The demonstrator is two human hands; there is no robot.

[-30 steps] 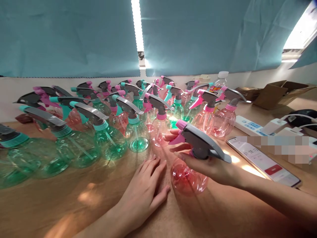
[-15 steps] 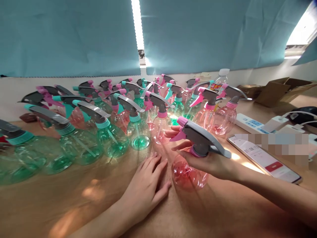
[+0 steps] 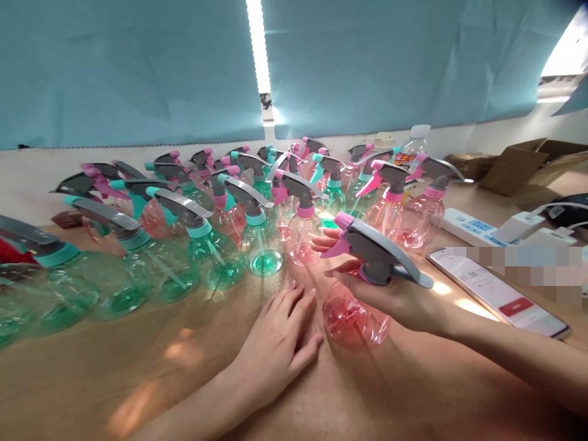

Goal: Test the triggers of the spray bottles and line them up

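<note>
A pink transparent spray bottle with a grey and pink trigger head stands close in front of me, right of centre. Around its neck, below the trigger, my right hand is closed, thumb on the near side and fingertips showing past the far side. My left hand lies palm down on the wooden table, fingers stretched out, just left of that bottle and apart from it. Beyond my left fingertips stand a green spray bottle and another pink spray bottle.
Several more green and pink spray bottles crowd the left and back, such as a green one in the front row. At right lie a phone and a white power strip with chargers. Behind them sits an open cardboard box.
The whole view has shifted slightly, so things appear a little further right. Both hands keep their places, and the right hand still holds the pink spray bottle.
</note>
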